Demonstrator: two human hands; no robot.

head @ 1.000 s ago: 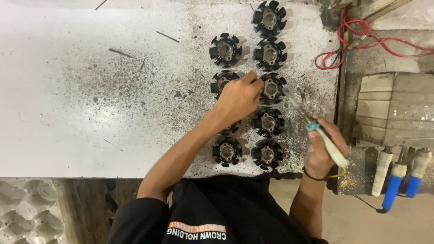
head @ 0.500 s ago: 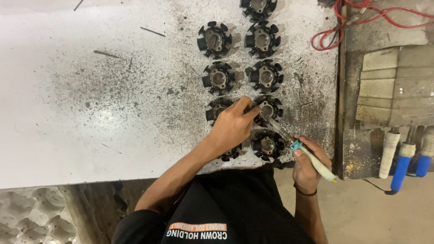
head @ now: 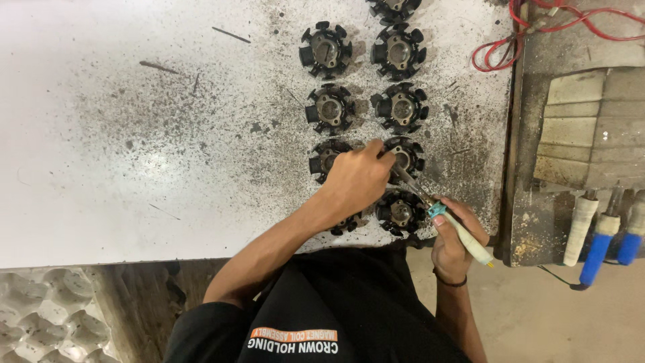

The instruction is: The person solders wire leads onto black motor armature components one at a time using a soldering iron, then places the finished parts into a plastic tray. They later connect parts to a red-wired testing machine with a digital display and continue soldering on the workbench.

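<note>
Several black star-shaped coil cores lie in two columns on a white, soot-speckled worktable [head: 134, 148]. My left hand [head: 356, 181] rests over the third row, fingers touching the right core of that row [head: 407, 156] and partly covering the left one [head: 322, 158]. My right hand [head: 457, 238] grips a soldering iron [head: 447, 218] with a white and teal handle; its metal tip points at the core my left hand steadies. Another core [head: 401, 213] sits just below the tip. A further core under my left wrist is mostly hidden.
Red wires [head: 537, 33] coil at the table's top right corner. A wooden bench [head: 578, 128] stands to the right, with blue- and white-handled tools [head: 598, 235] leaning on it. Grey moulded trays [head: 47, 323] lie at bottom left, below the table edge.
The view has shifted, so the cores sit lower in frame. My left hand moved from the second row down to the third row, and my right hand brought the iron's tip up to that core.
</note>
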